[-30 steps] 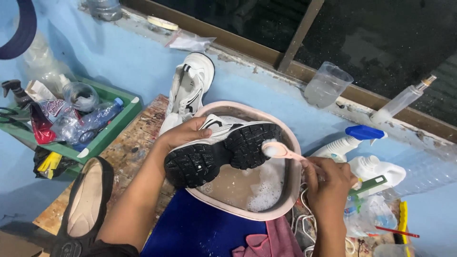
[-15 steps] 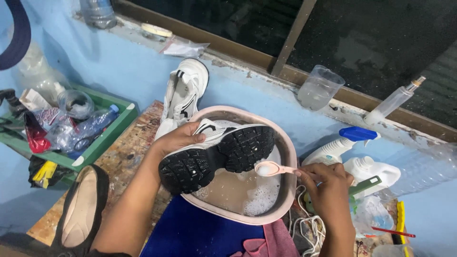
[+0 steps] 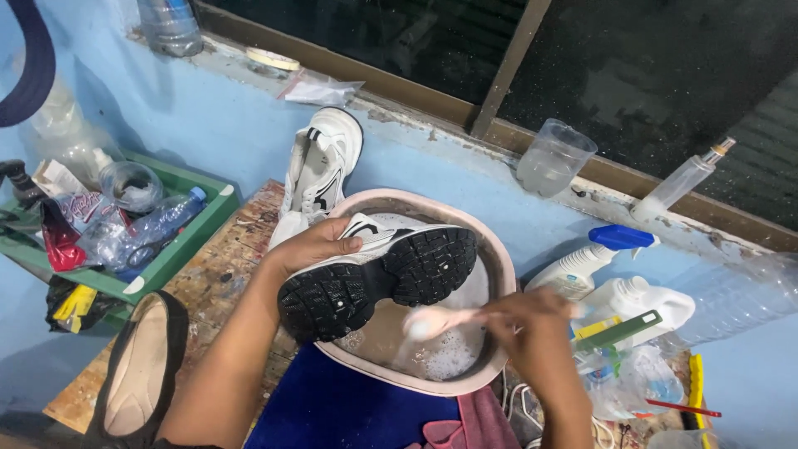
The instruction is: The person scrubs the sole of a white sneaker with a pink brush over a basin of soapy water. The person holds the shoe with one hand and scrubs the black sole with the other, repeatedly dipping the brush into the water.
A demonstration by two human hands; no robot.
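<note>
Left hand (image 3: 309,248) grips white sneaker (image 3: 378,270) by its side – black sole turned up, held tilted over pink basin (image 3: 497,266) of soapy water. Right hand (image 3: 532,333) closed around brush (image 3: 436,321), blurred, head just under sole, above suds. Basin sits on wooden tabletop (image 3: 220,274) atop blue cloth (image 3: 332,407). Second white sneaker (image 3: 320,170) leans on blue wall behind basin. Green tray (image 3: 179,258) of bottles at left – spray bottle (image 3: 586,262) and white jug (image 3: 644,301) at right
</note>
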